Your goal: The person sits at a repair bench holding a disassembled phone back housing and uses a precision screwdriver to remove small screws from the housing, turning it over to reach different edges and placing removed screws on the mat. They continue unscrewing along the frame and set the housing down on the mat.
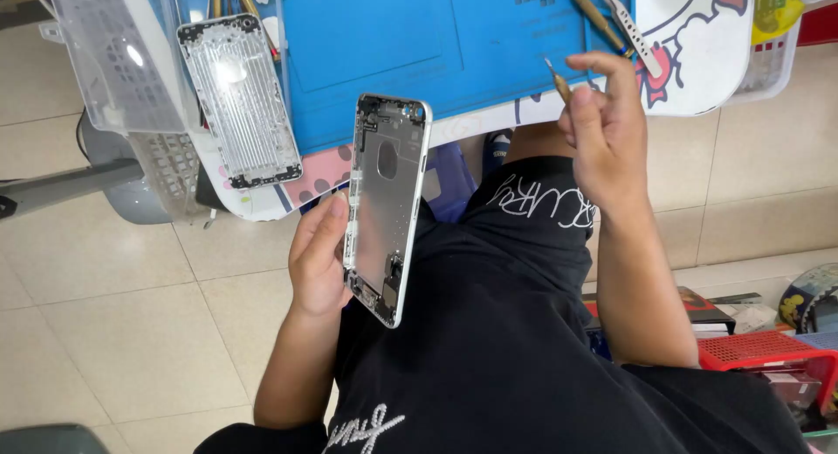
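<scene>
An emptied silver phone housing (385, 205) is held upright in the left hand (319, 257), inner side turned toward the camera, with the fingers wrapped behind it and the thumb pressed along its left edge; it is kept above the lap, just in front of the edge of the blue work mat (419, 44). A slim brass-coloured tool (559, 80), probably a small screwdriver though its tip is too small to be made out, is pinched between the thumb and curled fingers of the right hand (602, 135), which is raised near the mat's front edge and well apart from the housing. A second bare housing (240, 100) lies flat on the mat's left side, beside a clear plastic tray (113, 57), and tweezers (630, 30) rest on the mat above the right hand. The step in hand is judged to be an inspection of the housing's interior between tool passes, since tool and housing are not in contact. For the next move, the tool tip would need to be brought across to the small parts left at the housing's lower end, while the frame is steadied by its edges.
</scene>
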